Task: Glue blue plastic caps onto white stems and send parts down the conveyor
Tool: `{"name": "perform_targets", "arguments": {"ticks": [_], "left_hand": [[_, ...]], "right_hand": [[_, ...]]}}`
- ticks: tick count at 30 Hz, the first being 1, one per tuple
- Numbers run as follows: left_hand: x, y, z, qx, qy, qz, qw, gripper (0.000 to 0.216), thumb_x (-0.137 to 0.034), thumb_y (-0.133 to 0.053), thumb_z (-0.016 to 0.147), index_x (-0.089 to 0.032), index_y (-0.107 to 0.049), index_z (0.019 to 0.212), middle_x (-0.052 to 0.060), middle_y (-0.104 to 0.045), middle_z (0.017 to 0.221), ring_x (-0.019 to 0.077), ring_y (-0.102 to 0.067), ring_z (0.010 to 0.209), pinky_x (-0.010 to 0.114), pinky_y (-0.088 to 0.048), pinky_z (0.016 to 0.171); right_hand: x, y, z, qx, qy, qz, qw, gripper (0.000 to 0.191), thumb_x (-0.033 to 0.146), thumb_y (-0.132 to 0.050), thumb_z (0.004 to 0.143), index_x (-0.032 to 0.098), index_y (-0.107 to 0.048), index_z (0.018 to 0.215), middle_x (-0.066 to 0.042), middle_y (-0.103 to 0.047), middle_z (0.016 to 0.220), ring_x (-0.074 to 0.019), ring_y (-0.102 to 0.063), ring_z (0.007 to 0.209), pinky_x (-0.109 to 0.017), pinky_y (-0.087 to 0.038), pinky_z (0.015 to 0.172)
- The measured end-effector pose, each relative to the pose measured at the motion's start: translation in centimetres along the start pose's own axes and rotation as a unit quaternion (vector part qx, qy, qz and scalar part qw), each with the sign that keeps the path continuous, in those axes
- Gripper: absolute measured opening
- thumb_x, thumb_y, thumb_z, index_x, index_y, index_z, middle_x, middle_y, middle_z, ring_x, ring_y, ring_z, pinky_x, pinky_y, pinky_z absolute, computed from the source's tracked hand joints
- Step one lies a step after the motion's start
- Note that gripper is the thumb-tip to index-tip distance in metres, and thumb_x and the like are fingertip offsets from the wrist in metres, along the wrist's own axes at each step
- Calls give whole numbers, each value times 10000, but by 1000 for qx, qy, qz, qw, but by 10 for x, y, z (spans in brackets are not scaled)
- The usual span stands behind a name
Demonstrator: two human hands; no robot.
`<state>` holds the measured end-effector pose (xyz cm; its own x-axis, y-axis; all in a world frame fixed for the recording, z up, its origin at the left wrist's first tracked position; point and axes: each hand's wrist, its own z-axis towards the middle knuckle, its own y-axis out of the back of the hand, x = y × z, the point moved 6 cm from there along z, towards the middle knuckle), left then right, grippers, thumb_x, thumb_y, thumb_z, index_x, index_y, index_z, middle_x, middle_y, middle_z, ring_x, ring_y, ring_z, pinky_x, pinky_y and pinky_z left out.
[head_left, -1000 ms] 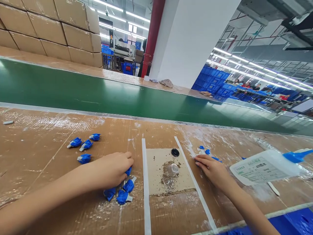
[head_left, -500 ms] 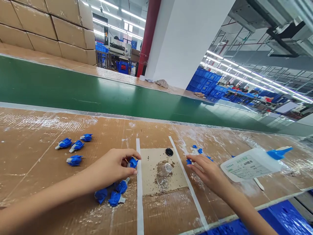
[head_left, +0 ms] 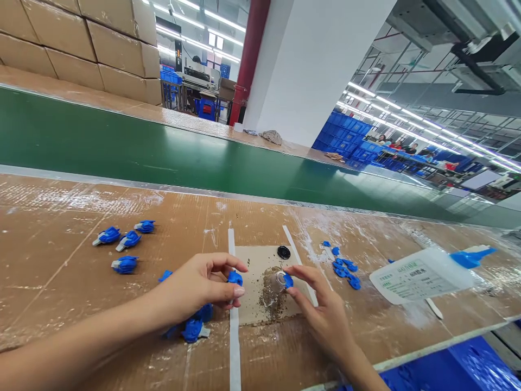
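My left hand (head_left: pixel 199 285) pinches a blue spray-nozzle head (head_left: pixel 235 278) between thumb and fingers, just above a pile of the same blue heads (head_left: pixel 191 326). My right hand (head_left: pixel 321 304) holds a small blue clip piece (head_left: pixel 287 281) at its fingertips, over the tan cardboard square (head_left: pixel 260 260). The two hands are close together above a small clear cup (head_left: pixel 278 279) on that square. A black round cap (head_left: pixel 284 252) lies at the square's far edge.
Three blue heads (head_left: pixel 122 241) lie at the left. Several small blue pieces (head_left: pixel 344 265) lie right of a white strip (head_left: pixel 299 260). A white bottle with blue nozzle (head_left: pixel 423 271) lies on its side. A green conveyor belt (head_left: pixel 163 157) runs behind; cartons (head_left: pixel 81 38) beyond.
My left hand lifted a blue head from the pile and moved right. My right hand left the small blue pieces, took one, and came left toward the cup.
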<state>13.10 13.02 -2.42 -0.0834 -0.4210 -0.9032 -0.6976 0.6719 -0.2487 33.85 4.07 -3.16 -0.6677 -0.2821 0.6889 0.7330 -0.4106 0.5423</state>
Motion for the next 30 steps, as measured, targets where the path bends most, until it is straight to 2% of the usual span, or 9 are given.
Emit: {"name": "perform_targets", "arguments": {"ticks": [2,5,8,12,16,20,25,27,30], "left_hand": [[6,-4,-2,-9,18,-5,1000,431,-350,-827,639,-161,-664,991,31,-715,712,142,-669,694,255,-486,678],[12,-15,-7,0,44,-40,998,448,-381,-826,642,-188,-689,1022,44,-738,858,184,-695,885,258,-505,751],[13,-26,-11,20,35,-88,995,466,-374,-843,618,-195,-679,1016,16,-715,863,182,-695,904,255,-510,768],[10,-36,-13,63,-56,-122,989,551,-347,-837,649,-215,-568,1111,-28,-652,841,162,-701,811,257,-492,761],[14,-41,-16,78,-75,-138,985,548,-301,-814,695,-225,-485,1126,0,-650,937,154,-697,831,252,-483,784],[12,-44,-18,83,-69,-147,983,544,-302,-820,690,-226,-476,1104,18,-646,997,169,-698,885,263,-484,827],[13,-42,-17,82,-75,-143,983,456,-300,-827,687,-201,-521,1010,6,-641,999,108,-683,826,214,-479,788],[14,-42,-17,78,-81,-144,983,432,-311,-824,694,-194,-533,991,-3,-643,974,88,-670,805,199,-473,766],[13,-41,-17,64,-89,-157,982,451,-332,-831,686,-202,-542,1007,-13,-652,953,74,-639,806,195,-471,760]], "right_hand": [[2,-2,-5,-39,-85,139,986,278,318,-596,929,305,-567,1206,-38,-698,1124,-177,-649,1059,-334,-536,901],[8,-15,-15,-88,-204,383,897,262,386,-687,861,278,-649,1096,-44,-726,1070,-176,-674,1023,-293,-543,889],[21,-29,-20,-83,-246,480,838,262,379,-723,833,269,-678,1067,-53,-727,1066,-169,-683,996,-281,-547,885],[35,-42,-24,-54,-255,535,804,263,357,-710,849,274,-672,1096,-66,-721,1084,-192,-675,1027,-325,-542,920],[48,-49,-23,-57,-229,555,798,236,355,-706,850,288,-680,1075,-47,-728,1067,-190,-689,991,-307,-568,875],[55,-53,-21,-66,-215,543,809,228,342,-714,843,302,-679,1064,-32,-731,1061,-184,-700,956,-271,-589,798],[54,-55,-28,-83,-245,497,828,353,389,-760,794,307,-628,1111,-36,-710,1112,-225,-669,1034,-346,-575,853],[54,-55,-32,-93,-241,471,844,385,387,-777,777,309,-617,1118,-32,-710,1111,-226,-672,1025,-368,-565,884],[51,-56,-38,-117,-231,388,885,385,382,-774,783,337,-608,1128,-10,-702,1133,-210,-671,1019,-377,-556,906]]}}
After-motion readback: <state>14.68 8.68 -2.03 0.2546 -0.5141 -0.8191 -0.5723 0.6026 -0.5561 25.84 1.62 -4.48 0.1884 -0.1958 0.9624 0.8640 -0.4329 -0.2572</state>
